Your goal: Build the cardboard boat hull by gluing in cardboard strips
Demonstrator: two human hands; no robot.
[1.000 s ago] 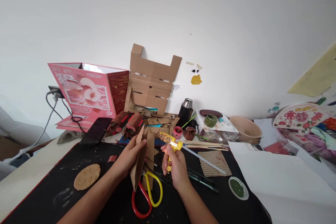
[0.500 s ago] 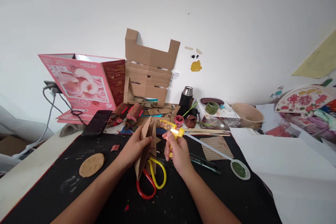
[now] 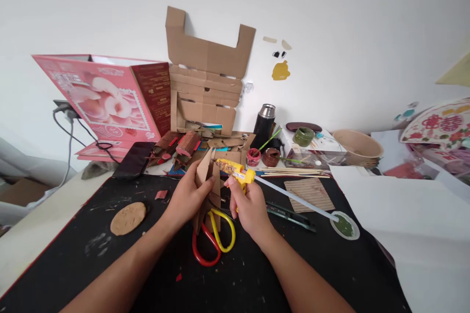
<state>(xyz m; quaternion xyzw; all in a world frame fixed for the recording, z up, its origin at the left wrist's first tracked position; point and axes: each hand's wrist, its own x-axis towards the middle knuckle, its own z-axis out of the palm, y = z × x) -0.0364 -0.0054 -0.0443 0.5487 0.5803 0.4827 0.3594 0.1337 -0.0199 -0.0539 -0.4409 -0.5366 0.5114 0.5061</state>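
Note:
My left hand (image 3: 189,193) is closed on a folded piece of cardboard (image 3: 204,172), which stands up from the mat. In my right hand (image 3: 249,203) is a yellow glue gun (image 3: 235,169), its nozzle pointing left and close to the cardboard's inner face. A long translucent glue stick (image 3: 290,195) juts out of the gun's back, reaching right to above a small dish of green paint (image 3: 345,225). Below the cardboard lie scissors with one red and one yellow handle (image 3: 223,239); their blades are hidden. A dark green utility knife (image 3: 290,216) lies right of my right hand.
On the black mat (image 3: 157,274) are a round tan disc (image 3: 128,218) and corrugated cardboard (image 3: 310,194). Behind stand a pink box (image 3: 110,102), cardboard scraps, paint jars (image 3: 271,157) and a black flask (image 3: 263,127). A phone (image 3: 134,160) lies at the left, white paper (image 3: 396,215) at the right.
The view has tilted down slightly, so the background sits higher. The cardboard has turned a little in my left hand, and the glue gun is more level, its nozzle nearer the cardboard.

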